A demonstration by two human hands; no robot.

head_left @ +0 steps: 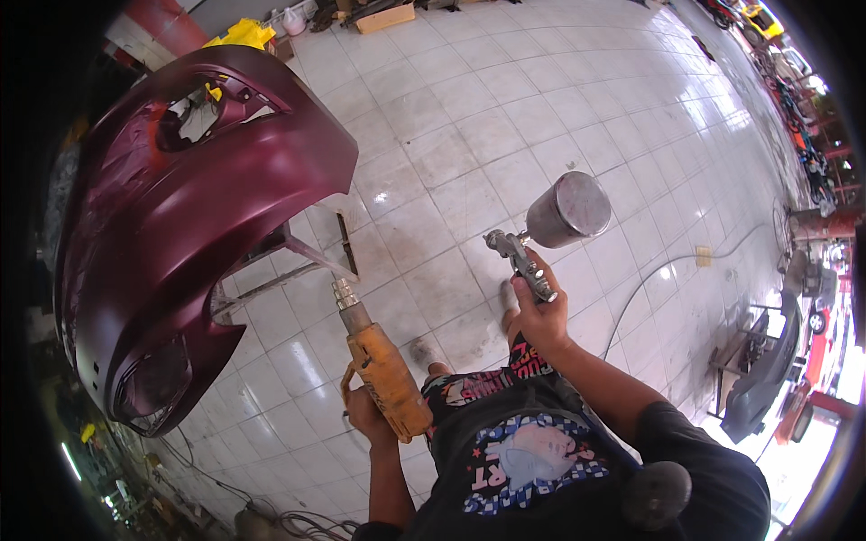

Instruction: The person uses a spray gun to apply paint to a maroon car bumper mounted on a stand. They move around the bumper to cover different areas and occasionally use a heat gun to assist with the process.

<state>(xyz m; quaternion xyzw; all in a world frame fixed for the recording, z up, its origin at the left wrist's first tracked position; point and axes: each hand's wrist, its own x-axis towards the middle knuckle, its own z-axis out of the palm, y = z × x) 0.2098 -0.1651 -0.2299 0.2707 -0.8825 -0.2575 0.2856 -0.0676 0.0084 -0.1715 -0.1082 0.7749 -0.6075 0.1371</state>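
My left hand is wrapped round the handle of a worn orange heat gun. Its metal nozzle points up and to the left, toward a dark maroon car bumper on my left, without touching it. In my right hand is a metal spray gun, gripped by its handle. A round silver paint cup sits on the spray gun and tilts to the right. The spray gun is held over the floor, well away from the bumper. My left fingers are partly hidden behind the heat gun.
A metal stand shows beneath the bumper. On the tiled floor, a thin hose curves at the right, and cables lie coiled at the lower left. A dark bumper rests on a rack at the right. Yellow material lies behind the maroon bumper.
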